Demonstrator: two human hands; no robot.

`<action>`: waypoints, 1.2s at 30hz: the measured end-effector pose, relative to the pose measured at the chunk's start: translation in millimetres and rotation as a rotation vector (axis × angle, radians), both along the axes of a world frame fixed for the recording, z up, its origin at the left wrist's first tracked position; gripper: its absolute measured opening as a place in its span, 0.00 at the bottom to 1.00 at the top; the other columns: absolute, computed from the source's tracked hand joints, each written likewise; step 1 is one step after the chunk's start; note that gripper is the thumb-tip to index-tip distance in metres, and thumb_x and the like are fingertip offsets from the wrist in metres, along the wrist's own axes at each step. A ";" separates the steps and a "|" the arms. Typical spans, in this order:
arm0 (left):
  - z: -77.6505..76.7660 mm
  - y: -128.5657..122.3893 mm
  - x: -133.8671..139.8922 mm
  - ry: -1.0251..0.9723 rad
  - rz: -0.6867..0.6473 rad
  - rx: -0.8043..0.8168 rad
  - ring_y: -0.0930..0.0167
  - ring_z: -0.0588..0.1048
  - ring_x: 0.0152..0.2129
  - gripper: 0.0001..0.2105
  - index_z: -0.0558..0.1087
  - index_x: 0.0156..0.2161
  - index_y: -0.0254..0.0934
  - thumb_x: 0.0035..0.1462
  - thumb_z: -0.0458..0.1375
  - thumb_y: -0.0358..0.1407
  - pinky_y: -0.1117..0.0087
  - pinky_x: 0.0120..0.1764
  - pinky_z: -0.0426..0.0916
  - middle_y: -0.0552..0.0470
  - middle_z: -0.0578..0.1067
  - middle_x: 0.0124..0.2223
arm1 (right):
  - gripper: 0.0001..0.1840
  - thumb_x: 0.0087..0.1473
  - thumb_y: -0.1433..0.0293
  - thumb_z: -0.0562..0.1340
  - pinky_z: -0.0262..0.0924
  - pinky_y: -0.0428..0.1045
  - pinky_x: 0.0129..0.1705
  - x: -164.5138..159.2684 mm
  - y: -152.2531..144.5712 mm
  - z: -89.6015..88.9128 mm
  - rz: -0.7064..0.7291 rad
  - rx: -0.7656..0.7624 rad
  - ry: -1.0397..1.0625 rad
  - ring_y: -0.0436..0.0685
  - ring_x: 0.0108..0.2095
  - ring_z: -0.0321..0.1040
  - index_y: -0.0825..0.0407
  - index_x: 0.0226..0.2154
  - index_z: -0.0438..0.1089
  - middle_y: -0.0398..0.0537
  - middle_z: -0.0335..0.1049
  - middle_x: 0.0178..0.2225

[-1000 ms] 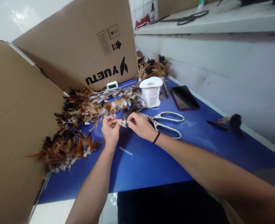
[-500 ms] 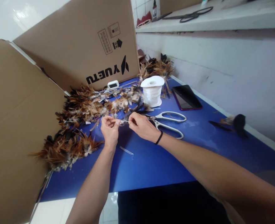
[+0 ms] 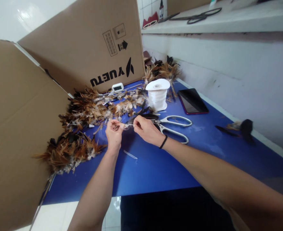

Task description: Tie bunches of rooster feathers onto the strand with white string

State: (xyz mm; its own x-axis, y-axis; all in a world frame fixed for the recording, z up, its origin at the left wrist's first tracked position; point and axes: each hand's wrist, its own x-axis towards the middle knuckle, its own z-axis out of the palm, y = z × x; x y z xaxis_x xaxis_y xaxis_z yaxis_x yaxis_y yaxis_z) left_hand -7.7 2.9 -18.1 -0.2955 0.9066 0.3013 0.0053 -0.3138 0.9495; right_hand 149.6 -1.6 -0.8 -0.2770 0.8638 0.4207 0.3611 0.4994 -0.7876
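Left hand: my fingers are pinching a white strand.
Right hand: my fingers are pinching it too, holding it between both hands.
Risk: a loosening pinch might be letting it slip.
Worktop: blue, it is carrying scissors and feathers.
Beyond: a carton is standing near a shelf.
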 end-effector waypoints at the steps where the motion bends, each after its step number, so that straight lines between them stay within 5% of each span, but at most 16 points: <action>1: 1.0 -0.1 -0.4 -0.048 -0.075 -0.047 0.78 0.72 0.22 0.15 0.66 0.34 0.36 0.39 0.65 0.28 0.76 0.30 0.69 0.58 0.72 0.26 | 0.05 0.50 0.76 0.53 0.51 0.46 0.31 -0.3 0.8 -1.2 0.004 -0.002 0.017 0.49 0.25 0.56 0.51 0.26 0.57 0.39 0.58 0.23; 5: 6.6 -0.3 -2.9 -0.252 -0.309 -0.260 0.73 0.76 0.26 0.16 0.68 0.36 0.34 0.39 0.64 0.28 0.72 0.33 0.72 0.54 0.75 0.29 | 0.04 0.51 0.75 0.54 0.52 0.45 0.31 -0.9 4.1 -6.0 -0.008 0.000 0.062 0.49 0.26 0.59 0.51 0.27 0.59 0.40 0.60 0.25; 13: 9.3 -3.3 -3.8 -0.219 -0.413 -0.543 0.70 0.76 0.21 0.18 0.71 0.33 0.31 0.49 0.61 0.47 0.72 0.22 0.72 0.47 0.76 0.26 | 0.03 0.53 0.74 0.54 0.55 0.47 0.36 -1.1 5.1 -11.4 0.015 0.107 -0.021 0.51 0.31 0.61 0.52 0.29 0.60 0.44 0.63 0.30; 21: 12.2 -7.3 -5.9 -0.215 -0.554 -0.513 0.75 0.74 0.23 0.11 0.72 0.30 0.31 0.44 0.66 0.37 0.78 0.22 0.68 0.51 0.75 0.27 | 0.03 0.55 0.74 0.53 0.56 0.47 0.38 2.4 3.7 -7.3 0.020 0.240 -0.035 0.52 0.33 0.62 0.52 0.30 0.60 0.45 0.64 0.30; 26: 13.6 -5.1 -6.6 -0.317 -0.421 -0.382 0.76 0.74 0.26 0.11 0.71 0.28 0.33 0.40 0.68 0.35 0.79 0.24 0.68 0.52 0.75 0.30 | 0.03 0.53 0.74 0.54 0.55 0.45 0.34 8.1 7.5 0.7 -0.099 0.132 -0.001 0.49 0.29 0.63 0.52 0.32 0.62 0.41 0.65 0.28; 31: 15.1 0.7 -12.5 -0.398 -0.238 -0.270 0.79 0.70 0.21 0.13 0.70 0.26 0.35 0.35 0.70 0.33 0.81 0.20 0.62 0.56 0.72 0.24 | 0.05 0.53 0.75 0.55 0.52 0.45 0.30 24.0 -5.5 20.4 0.060 0.064 -0.446 0.50 0.27 0.63 0.52 0.29 0.65 0.42 0.68 0.26; 36: 11.9 6.1 -16.5 -0.432 -0.200 -0.255 0.79 0.70 0.21 0.14 0.71 0.25 0.34 0.32 0.70 0.31 0.80 0.20 0.60 0.56 0.72 0.24 | 0.07 0.55 0.75 0.54 0.53 0.49 0.36 64.9 -31.6 26.3 -0.128 0.126 -0.975 0.57 0.36 0.66 0.55 0.34 0.67 0.53 0.70 0.35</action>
State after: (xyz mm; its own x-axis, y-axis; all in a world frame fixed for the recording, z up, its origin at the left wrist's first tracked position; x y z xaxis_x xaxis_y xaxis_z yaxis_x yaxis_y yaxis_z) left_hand -24.2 9.0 -6.2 -0.1575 0.9864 -0.0460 -0.4389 -0.0282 0.8981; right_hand 214.5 -33.2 25.4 -0.4588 0.8759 0.1495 0.8799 0.4713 -0.0612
